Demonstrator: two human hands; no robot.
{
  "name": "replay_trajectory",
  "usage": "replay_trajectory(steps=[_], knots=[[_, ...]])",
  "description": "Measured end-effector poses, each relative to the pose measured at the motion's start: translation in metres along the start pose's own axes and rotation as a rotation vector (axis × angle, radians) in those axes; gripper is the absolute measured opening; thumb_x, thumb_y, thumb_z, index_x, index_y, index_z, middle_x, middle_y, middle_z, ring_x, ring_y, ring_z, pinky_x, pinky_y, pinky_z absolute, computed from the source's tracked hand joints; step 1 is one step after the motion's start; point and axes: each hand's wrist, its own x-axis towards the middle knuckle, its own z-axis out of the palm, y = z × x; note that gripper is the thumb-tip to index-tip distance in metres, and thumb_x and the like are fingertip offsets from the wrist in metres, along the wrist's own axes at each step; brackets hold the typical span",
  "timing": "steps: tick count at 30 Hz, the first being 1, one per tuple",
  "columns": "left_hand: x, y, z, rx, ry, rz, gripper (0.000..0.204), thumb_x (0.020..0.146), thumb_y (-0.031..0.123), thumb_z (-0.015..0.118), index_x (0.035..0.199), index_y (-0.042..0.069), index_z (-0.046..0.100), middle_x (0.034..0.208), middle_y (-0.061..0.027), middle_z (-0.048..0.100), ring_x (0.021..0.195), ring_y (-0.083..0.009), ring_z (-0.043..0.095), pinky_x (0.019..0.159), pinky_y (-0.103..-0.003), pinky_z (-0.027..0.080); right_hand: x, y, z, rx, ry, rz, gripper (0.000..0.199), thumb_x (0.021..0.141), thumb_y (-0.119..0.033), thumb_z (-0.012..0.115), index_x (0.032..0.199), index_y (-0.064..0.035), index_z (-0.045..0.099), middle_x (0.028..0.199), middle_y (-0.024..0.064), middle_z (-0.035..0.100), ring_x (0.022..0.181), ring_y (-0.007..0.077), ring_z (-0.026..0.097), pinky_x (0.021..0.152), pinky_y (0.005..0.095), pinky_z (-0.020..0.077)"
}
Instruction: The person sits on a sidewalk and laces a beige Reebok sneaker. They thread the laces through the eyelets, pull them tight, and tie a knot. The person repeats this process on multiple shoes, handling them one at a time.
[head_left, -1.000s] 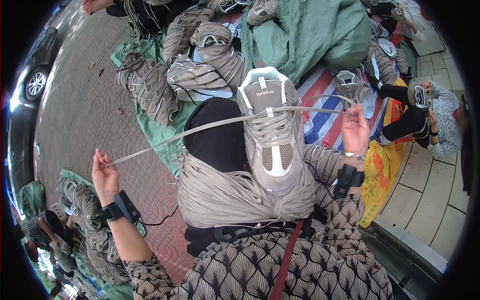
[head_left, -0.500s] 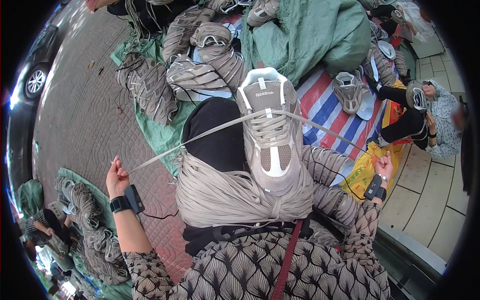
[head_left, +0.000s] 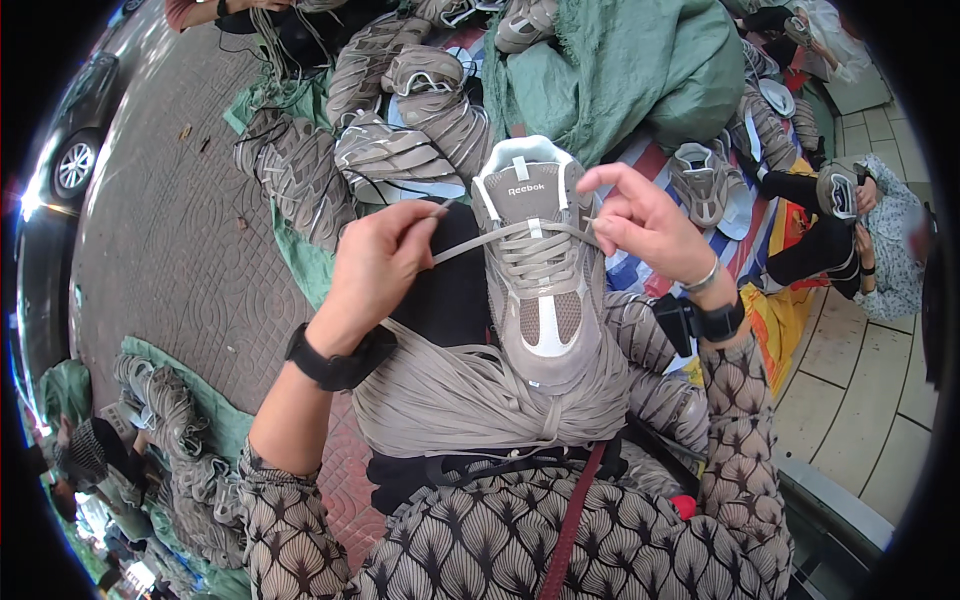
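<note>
A grey-beige sneaker [head_left: 546, 325] with white trim rests on my lap, its toe pointing toward me. A flat grey shoelace [head_left: 478, 243] runs crisscross through its eyelets, and its loose ends come out near the tongue. My left hand [head_left: 380, 262], left of the shoe, is closed in a pinch on one lace end. Beside the upper right of the shoe, my right hand [head_left: 655, 230] pinches the other end close to the eyelets, its index finger raised. Beneath the sneaker, a thick bundle of grey laces [head_left: 425, 400] lies across my lap.
Bundled sneakers [head_left: 395, 150] lie ahead on a green sheet. Behind the shoe sits a large green woven sack [head_left: 630, 80]. A single sneaker [head_left: 700, 185] stands on striped cloth at right. Another person [head_left: 885, 240] handles a shoe at far right. A car [head_left: 75, 160] is parked at left.
Both hands have come inward from wide apart to close beside the sneaker. The lace, stretched out to both sides before, now spans a shorter distance. The sneaker has stayed in place.
</note>
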Motion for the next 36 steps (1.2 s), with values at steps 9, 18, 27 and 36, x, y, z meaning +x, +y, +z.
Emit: replay_trajectory(steps=[9,18,27,36], knots=[[0.005,0.011,0.017,0.345,-0.070,0.181,0.017,0.091,0.018,0.063,0.096,0.003,0.068,0.070,-0.0158,0.064,0.062,-0.0311,0.064,0.058,-0.037,0.049,0.033,-0.013,-0.014,-0.222,-0.268,0.098,0.036,0.089,-0.004,0.054,0.125,-0.0075,0.050,0.062,-0.0015,0.056,0.057,0.0037,0.051,0.051,0.0213,0.0405],[0.001,0.009,0.022,0.417,-0.107,0.215,0.017,0.090,0.021,0.058,0.087,0.006,0.067,0.069,-0.0157,0.064,0.066,-0.0359,0.064,0.061,-0.045,0.050,0.038,-0.030,0.010,-0.934,-0.171,-0.159,0.017,0.085,-0.005,0.057,0.099,-0.0036,0.048,0.071,0.0202,0.059,0.071,0.0410,0.061,0.063,0.0475,0.0464],[0.002,0.011,0.030,0.388,-0.021,0.203,0.015,0.090,0.019,0.056,0.087,0.007,0.063,0.067,-0.0169,0.063,0.066,-0.0379,0.063,0.059,-0.047,0.049,0.032,-0.029,0.007,-0.804,-0.186,-0.046,0.020,0.086,-0.004,0.056,0.103,-0.0031,0.046,0.065,0.0167,0.057,0.066,0.0372,0.062,0.059,0.0445,0.0465],[0.004,0.015,0.028,0.416,-0.078,0.200,0.014,0.090,0.019,0.055,0.086,0.007,0.063,0.067,-0.0171,0.063,0.065,-0.0385,0.063,0.059,-0.048,0.049,0.032,-0.032,0.008,-0.773,-0.178,-0.015,0.018,0.088,-0.003,0.055,0.103,-0.0032,0.046,0.059,0.0141,0.057,0.062,0.0355,0.063,0.057,0.0412,0.0470]])
